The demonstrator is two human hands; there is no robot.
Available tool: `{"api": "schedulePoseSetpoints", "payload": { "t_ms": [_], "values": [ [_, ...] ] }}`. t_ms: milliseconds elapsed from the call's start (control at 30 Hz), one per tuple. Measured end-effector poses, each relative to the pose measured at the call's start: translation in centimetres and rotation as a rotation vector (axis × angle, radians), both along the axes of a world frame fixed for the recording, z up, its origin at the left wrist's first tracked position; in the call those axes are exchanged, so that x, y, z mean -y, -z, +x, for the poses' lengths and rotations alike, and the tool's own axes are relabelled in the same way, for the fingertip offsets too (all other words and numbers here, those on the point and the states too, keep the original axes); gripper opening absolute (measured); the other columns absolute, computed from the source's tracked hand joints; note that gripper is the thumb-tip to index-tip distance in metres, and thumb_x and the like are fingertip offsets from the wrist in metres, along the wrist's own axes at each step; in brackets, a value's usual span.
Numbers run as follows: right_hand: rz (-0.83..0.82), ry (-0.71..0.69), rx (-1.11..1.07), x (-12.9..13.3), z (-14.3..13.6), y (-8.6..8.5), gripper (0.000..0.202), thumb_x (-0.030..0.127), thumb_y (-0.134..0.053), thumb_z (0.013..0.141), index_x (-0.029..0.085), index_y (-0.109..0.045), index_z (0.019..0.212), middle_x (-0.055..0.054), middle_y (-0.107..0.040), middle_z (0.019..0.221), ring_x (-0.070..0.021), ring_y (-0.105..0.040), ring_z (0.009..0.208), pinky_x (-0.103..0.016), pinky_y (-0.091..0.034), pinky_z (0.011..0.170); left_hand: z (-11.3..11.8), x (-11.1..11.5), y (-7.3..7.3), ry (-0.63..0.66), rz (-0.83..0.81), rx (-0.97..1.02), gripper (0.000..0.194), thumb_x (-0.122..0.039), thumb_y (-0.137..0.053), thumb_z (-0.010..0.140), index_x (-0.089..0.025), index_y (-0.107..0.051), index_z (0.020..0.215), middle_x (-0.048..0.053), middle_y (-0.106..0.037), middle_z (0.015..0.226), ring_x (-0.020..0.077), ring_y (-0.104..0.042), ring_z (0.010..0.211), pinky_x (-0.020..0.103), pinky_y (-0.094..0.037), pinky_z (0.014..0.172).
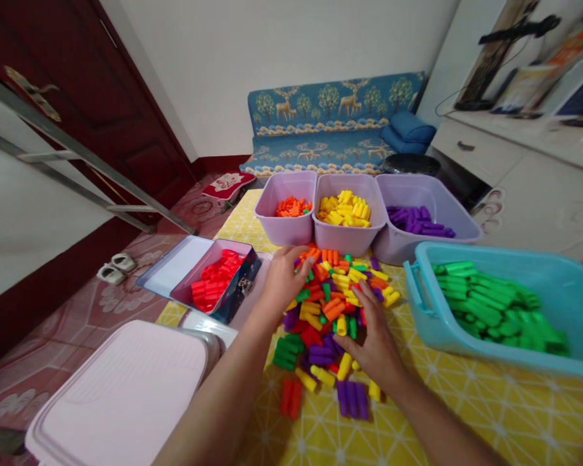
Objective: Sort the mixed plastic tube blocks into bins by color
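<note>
A heap of mixed plastic tube-shaped building blocks (333,304) in red, orange, yellow, green and purple lies on the table. At the heap's far left edge is my left hand (284,278), its thumb and fingers apart beside some orange blocks (311,252); part of its fingertips is hidden. My right hand (374,336) reaches over the heap's right side with fingers spread, touching or just above yellow and red pieces. Loose purple blocks (352,399) and red blocks (290,397) lie at the near edge.
Behind the heap stand lilac bins with orange (284,230), yellow (342,239) and purple (398,249) blocks. A teal bin (490,356) of green blocks is right. Left are an open tin box (238,291) with red blocks and a pink lid (121,388). A patterned cloth (447,414) covers the table.
</note>
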State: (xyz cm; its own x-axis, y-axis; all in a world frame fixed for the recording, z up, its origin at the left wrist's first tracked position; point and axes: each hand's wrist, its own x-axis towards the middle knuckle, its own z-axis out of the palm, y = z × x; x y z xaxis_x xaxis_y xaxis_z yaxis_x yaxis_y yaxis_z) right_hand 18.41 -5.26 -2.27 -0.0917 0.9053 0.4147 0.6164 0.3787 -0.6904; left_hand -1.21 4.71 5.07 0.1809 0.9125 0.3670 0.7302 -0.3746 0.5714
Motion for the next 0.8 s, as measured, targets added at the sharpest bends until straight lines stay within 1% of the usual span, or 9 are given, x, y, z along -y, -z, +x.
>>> {"api": "schedulePoseSetpoints", "payload": {
  "t_ms": [67, 100, 200, 300, 367, 467, 533, 633, 800],
  "values": [
    [0.0, 0.002, -0.005, 0.0, 0.0, 0.0, 0.08, 0.037, -0.069, 0.079, 0.022, -0.026, 0.146, -0.013, -0.022, 0.155, -0.03, -0.021, 0.143, -0.053, -0.027, 0.114, -0.3, -2.8, 1.0, -0.137, -0.086, -0.121, 0.041, -0.038, -0.057, 0.087, -0.012, -0.063, 0.119, 0.017, -0.066, 0.113, 0.0273, -0.061, 0.107, 0.039, -0.044, 0.097],
    [-0.001, 0.004, -0.005, 0.0, 0.0, 0.0, 0.08, 0.038, -0.069, 0.079, 0.022, -0.026, 0.145, -0.013, -0.022, 0.155, -0.0302, -0.021, 0.143, -0.053, -0.027, 0.114, -0.4, -4.0, 1.6, -0.157, -0.141, -0.168, 0.046, -0.04, -0.057, 0.086, -0.011, -0.061, 0.122, 0.018, -0.066, 0.112, 0.0282, -0.062, 0.104, 0.04, -0.045, 0.095],
    [-0.001, 0.009, -0.006, -0.1, 0.0, 0.1, 0.081, 0.039, -0.069, 0.079, 0.023, -0.027, 0.145, -0.013, -0.023, 0.155, -0.0309, -0.022, 0.143, -0.054, -0.027, 0.114, -0.3, -6.2, 3.3, -0.109, -0.214, -0.239, 0.047, -0.044, -0.058, 0.084, -0.014, -0.064, 0.12, 0.018, -0.066, 0.113, 0.0277, -0.062, 0.103, 0.04, -0.045, 0.095],
    [0.003, 0.007, -0.006, -0.1, 0.1, 0.2, 0.082, 0.04, -0.07, 0.078, 0.023, -0.027, 0.145, -0.013, -0.024, 0.155, -0.0315, -0.022, 0.143, -0.054, -0.027, 0.114, -0.2, -6.5, 4.1, -0.076, -0.175, -0.222, 0.039, -0.04, -0.061, 0.082, -0.016, -0.069, 0.112, 0.015, -0.065, 0.111, 0.0265, -0.06, 0.105, 0.04, -0.044, 0.098],
    [0.002, 0.004, -0.005, -0.1, 0.1, 0.1, 0.082, 0.04, -0.069, 0.078, 0.023, -0.026, 0.146, -0.012, -0.025, 0.154, -0.0316, -0.023, 0.142, -0.054, -0.028, 0.113, -0.3, -6.0, 4.1, -0.041, -0.142, -0.163, 0.031, -0.033, -0.063, 0.081, -0.017, -0.071, 0.105, 0.013, -0.066, 0.107, 0.0242, -0.06, 0.102, 0.038, -0.045, 0.097],
    [0.002, -0.005, -0.006, -0.1, 0.0, 0.0, 0.081, 0.039, -0.068, 0.079, 0.024, -0.026, 0.146, -0.013, -0.027, 0.153, -0.0317, -0.026, 0.141, -0.054, -0.03, 0.112, -0.8, -4.7, 3.5, 0.072, -0.152, -0.027, 0.023, -0.02, -0.062, 0.078, -0.017, -0.072, 0.099, 0.009, -0.067, 0.101, 0.0206, -0.061, 0.095, 0.033, -0.049, 0.09],
    [0.005, -0.012, -0.002, -0.1, 0.0, 0.0, 0.08, 0.038, -0.067, 0.08, 0.023, -0.026, 0.146, -0.013, -0.028, 0.153, -0.0312, -0.026, 0.141, -0.054, -0.03, 0.112, -0.9, -3.3, 2.9, 0.18, -0.175, 0.046, 0.026, -0.012, -0.06, 0.075, -0.018, -0.071, 0.097, 0.006, -0.068, 0.1, 0.0191, -0.062, 0.093, 0.032, -0.05, 0.088],
    [-0.001, -0.02, 0.008, -0.1, 0.0, -0.1, 0.079, 0.04, -0.067, 0.08, 0.022, -0.026, 0.146, -0.013, -0.027, 0.153, -0.0304, -0.026, 0.141, -0.052, -0.03, 0.112, -0.7, -0.7, 2.4, 0.308, -0.154, 0.09, 0.035, -0.001, -0.056, 0.068, -0.018, -0.07, 0.096, 0.006, -0.068, 0.102, 0.019, -0.061, 0.098, 0.032, -0.048, 0.093],
    [0.007, -0.04, 0.004, 0.0, 0.1, -0.1, 0.08, 0.043, -0.066, 0.08, 0.022, -0.025, 0.146, -0.014, -0.025, 0.154, -0.0315, -0.026, 0.141, -0.053, -0.03, 0.112, -0.2, 2.6, 3.2, 0.278, -0.128, 0.168, 0.048, 0.0, -0.056, 0.067, -0.018, -0.064, 0.111, 0.007, -0.065, 0.112, 0.0198, -0.06, 0.106, 0.034, -0.047, 0.097]
  ]
}}
